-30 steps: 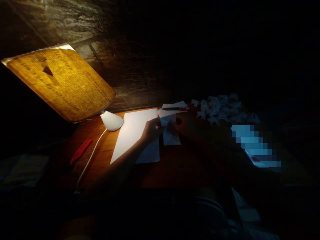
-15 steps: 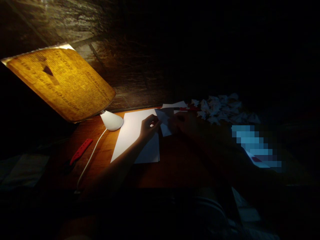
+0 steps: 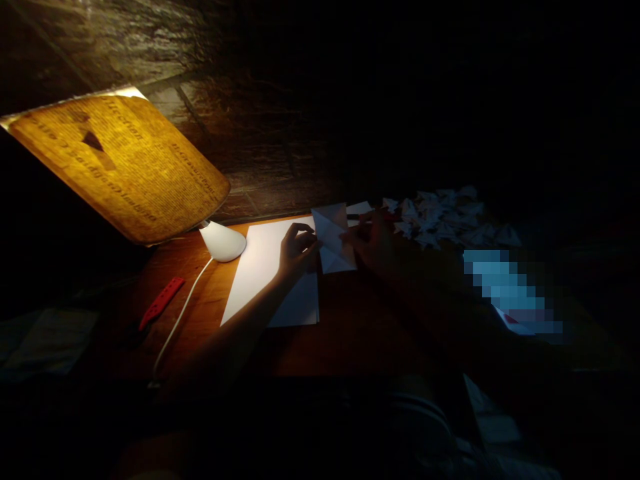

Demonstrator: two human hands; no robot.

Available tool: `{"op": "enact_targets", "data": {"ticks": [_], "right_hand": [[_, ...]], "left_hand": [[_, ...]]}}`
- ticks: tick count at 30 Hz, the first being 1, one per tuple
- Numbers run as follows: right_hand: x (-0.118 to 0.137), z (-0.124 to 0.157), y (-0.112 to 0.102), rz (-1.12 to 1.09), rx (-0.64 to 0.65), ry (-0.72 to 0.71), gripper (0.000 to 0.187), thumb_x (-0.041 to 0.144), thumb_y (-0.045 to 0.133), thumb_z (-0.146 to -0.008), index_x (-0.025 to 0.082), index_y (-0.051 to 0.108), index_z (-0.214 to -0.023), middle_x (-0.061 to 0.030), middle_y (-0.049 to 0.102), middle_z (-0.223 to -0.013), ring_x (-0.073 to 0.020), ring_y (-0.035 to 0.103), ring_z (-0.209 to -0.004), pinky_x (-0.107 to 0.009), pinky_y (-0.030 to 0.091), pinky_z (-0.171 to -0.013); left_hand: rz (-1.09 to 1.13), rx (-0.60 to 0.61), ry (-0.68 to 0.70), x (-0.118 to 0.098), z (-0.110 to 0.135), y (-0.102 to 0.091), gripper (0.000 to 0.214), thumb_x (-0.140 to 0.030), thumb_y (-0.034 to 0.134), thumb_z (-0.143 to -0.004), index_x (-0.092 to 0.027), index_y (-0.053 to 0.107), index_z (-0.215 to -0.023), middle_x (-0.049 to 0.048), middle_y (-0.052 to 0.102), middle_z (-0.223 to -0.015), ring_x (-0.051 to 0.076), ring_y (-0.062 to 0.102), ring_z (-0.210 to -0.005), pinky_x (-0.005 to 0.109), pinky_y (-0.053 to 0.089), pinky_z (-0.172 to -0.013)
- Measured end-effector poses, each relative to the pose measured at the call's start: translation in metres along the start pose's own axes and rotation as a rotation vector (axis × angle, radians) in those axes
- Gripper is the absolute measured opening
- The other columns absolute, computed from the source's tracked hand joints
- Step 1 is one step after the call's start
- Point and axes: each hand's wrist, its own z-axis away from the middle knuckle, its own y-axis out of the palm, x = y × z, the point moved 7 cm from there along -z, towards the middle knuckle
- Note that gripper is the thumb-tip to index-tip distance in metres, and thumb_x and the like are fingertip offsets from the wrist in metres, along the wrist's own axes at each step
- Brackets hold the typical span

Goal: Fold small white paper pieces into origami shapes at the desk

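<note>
Under dim lamplight my left hand (image 3: pixel 296 250) pinches the left edge of a small creased white paper square (image 3: pixel 334 241), fingers curled. My right hand (image 3: pixel 369 243) grips the same paper on its right side, mostly in shadow. The paper is held just above the wooden table (image 3: pixel 350 327), beside a stack of plain white sheets (image 3: pixel 270 273) that lies under my left wrist.
A white desk lamp (image 3: pixel 223 240) with a newspaper shade (image 3: pixel 120 167) stands at the left, its cord trailing forward. A red ruler-like tool (image 3: pixel 161 303) lies at the left. A red-handled knife (image 3: pixel 375 217) and a pile of folded white paper pieces (image 3: pixel 445 217) sit behind my hands.
The paper has been turned and lifted from lying flat to a creased square held between both hands, slightly farther back on the table.
</note>
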Motion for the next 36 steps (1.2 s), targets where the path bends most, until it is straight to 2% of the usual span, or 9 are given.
{"op": "enact_targets", "data": {"ticks": [5,9,11,16,23,31,36], "right_hand": [[0.015,0.003,0.001,0.102,-0.001,-0.168,0.022,0.034,0.067,-0.083,0.023,0.048,-0.078,0.0026,0.055,-0.07,-0.0156,0.055,-0.069,-0.028,0.042,-0.064],[0.019,0.006,0.003,0.152,0.032,-0.224,0.011,0.031,0.063,-0.088,0.022,0.06,-0.082,-0.0011,0.066,-0.077,-0.0178,0.061,-0.073,-0.028,0.044,-0.064],[0.019,0.006,0.004,0.17,0.047,-0.22,0.007,0.03,0.064,-0.089,0.023,0.065,-0.089,-0.003,0.072,-0.086,-0.0189,0.065,-0.077,-0.029,0.047,-0.065],[0.022,0.007,0.004,0.176,0.077,-0.204,0.015,0.026,0.068,-0.087,0.023,0.072,-0.102,-0.0041,0.077,-0.096,-0.0186,0.068,-0.078,-0.029,0.052,-0.065],[0.02,0.006,0.006,0.221,0.098,-0.225,0.023,0.017,0.071,-0.084,0.023,0.078,-0.104,-0.004,0.078,-0.094,-0.0177,0.067,-0.072,-0.029,0.051,-0.063],[0.022,0.007,0.003,0.261,0.065,-0.246,0.013,0.019,0.072,-0.086,0.022,0.079,-0.096,-0.0051,0.079,-0.093,-0.0182,0.067,-0.073,-0.029,0.051,-0.064],[0.026,0.007,0.001,0.26,0.059,-0.293,0.008,0.021,0.071,-0.087,0.022,0.078,-0.09,-0.0045,0.077,-0.09,-0.0182,0.067,-0.075,-0.03,0.05,-0.065]], "left_hand": [[-0.089,-0.033,0.107,-0.01,0.001,-0.002,0.027,-0.033,0.081,-0.077,-0.02,0.059,-0.083,-0.0023,0.063,-0.072,0.01,0.06,-0.064,0.021,0.048,-0.062],[-0.209,-0.016,0.138,-0.013,0.002,0.0,0.012,-0.031,0.073,-0.082,-0.019,0.07,-0.084,0.0033,0.072,-0.081,0.015,0.067,-0.075,0.025,0.054,-0.069],[-0.217,-0.014,0.137,-0.012,0.003,0.001,0.012,-0.028,0.069,-0.084,-0.019,0.074,-0.088,0.0057,0.075,-0.087,0.016,0.068,-0.079,0.027,0.055,-0.071],[-0.166,-0.048,0.149,-0.005,0.002,-0.002,0.02,-0.025,0.076,-0.079,-0.018,0.077,-0.097,0.0084,0.076,-0.097,0.015,0.066,-0.079,0.025,0.052,-0.066],[-0.184,-0.079,0.154,-0.004,0.0,-0.006,0.017,-0.023,0.077,-0.078,-0.018,0.078,-0.094,0.0046,0.075,-0.085,0.011,0.062,-0.068,0.024,0.051,-0.064],[-0.192,-0.095,0.163,-0.011,0.002,-0.004,0.013,-0.028,0.078,-0.081,-0.018,0.078,-0.088,0.0058,0.076,-0.086,0.015,0.067,-0.074,0.027,0.051,-0.067],[-0.186,-0.095,0.209,-0.011,0.001,-0.005,0.008,-0.027,0.078,-0.083,-0.02,0.076,-0.085,0.0036,0.071,-0.085,0.014,0.065,-0.077,0.026,0.052,-0.066]]}}
